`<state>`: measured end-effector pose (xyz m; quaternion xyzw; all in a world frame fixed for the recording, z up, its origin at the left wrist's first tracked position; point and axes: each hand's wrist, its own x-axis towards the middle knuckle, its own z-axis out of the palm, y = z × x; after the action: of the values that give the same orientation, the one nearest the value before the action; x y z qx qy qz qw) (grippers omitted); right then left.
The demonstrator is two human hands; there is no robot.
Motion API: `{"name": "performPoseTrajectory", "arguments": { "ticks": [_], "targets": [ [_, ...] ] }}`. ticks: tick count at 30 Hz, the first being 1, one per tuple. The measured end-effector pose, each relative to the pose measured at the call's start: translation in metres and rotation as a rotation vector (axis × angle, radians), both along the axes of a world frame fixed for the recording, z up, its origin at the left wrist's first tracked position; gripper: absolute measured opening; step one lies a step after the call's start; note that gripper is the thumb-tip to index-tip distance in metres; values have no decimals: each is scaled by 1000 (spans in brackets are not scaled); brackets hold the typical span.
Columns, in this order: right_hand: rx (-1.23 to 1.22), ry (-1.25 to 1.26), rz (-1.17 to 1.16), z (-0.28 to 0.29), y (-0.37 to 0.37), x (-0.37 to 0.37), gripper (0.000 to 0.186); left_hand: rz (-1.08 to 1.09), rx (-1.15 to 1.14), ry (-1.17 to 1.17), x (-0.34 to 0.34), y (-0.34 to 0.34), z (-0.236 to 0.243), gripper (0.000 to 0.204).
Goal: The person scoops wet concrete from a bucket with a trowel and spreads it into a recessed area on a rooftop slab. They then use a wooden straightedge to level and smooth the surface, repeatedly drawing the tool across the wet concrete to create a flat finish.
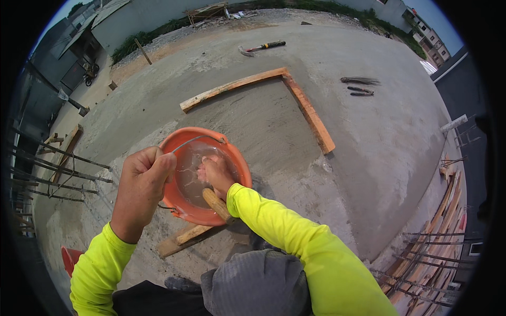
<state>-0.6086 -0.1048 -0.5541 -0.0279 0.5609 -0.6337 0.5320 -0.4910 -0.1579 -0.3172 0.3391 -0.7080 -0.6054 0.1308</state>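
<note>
An orange bucket [243, 167] of murky water [191, 181] sits on the concrete in front of me. Closed around its thin wire handle [188, 141], my left hand [143, 171] is raised at the bucket's left side. Inside, my right hand [215, 173] dips at the water with its fingers curled; what they hold, if anything, is hidden. Below my right wrist, a wooden tool handle [217, 204] leans over the bucket's near rim, its other end not showing. Wooden pieces [182, 239] lie on the ground by the bucket's near side.
Two wooden battens [308, 113] form a corner on the grey concrete beyond the bucket. Farther off lie a hammer [266, 46], pliers [361, 91] and tie wires [360, 80]. Rebar rods [63, 168] jut in at left; planks [440, 221] and more rebar are at right.
</note>
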Motion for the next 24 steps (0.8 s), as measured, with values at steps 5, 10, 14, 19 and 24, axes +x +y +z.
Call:
{"name": "performPoseTrajectory", "arguments": {
  "ticks": [5,10,14,19,24],
  "targets": [
    [-41,-253,-293,-11,38,-39,29,-91,-23,-11,-65,4,-30,34],
    [-676,-493,-166,51,89,-100,27,6,75,-15,-74,-12,-41,30],
    [-588,-201,-261,53,85,-192,25,25,121,10,-62,-19,-39,30],
    [138,635,-266,-6,82,-186,32,118,118,-9,-15,-37,-30,34],
    [-180,1196,352,-26,115,-34,33,294,49,2,47,-67,-31,34]
  ]
}}
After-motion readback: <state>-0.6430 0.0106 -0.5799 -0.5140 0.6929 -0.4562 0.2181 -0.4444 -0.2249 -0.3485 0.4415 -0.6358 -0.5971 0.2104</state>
